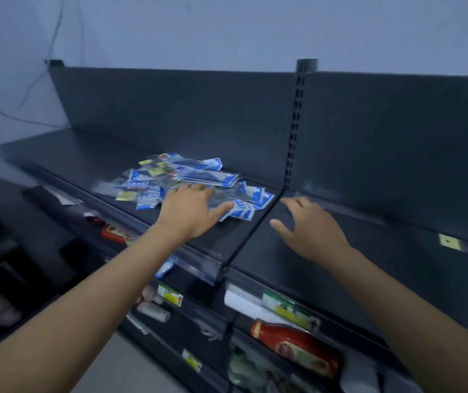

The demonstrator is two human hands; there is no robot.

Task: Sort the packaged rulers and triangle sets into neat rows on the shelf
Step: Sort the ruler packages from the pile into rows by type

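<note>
Dark metal shelf (91, 160) with the packaged rulers and triangle sets (187, 177) dumped in a messy pile mid-shelf. Left hand (190, 211) lies flat on the pile's near edge, fingers relaxed. Right hand (309, 228) hovers just beside it, fingers spread, holding nothing.

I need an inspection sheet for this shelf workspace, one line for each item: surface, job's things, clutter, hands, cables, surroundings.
Surface: dark top shelf, split into two sections by a slotted post.
Job's things: packets in one loose pile on the left section; no rows yet.
Clutter: a yellow tag on the right section; too blurred to tell what it belongs to.
Hands: left hand lies flat on the pile; right hand is over the right section and holds nothing.
Cables: wires hang on the wall at upper left.
Surroundings: lower shelves hold a red bottle and other goods.
</note>
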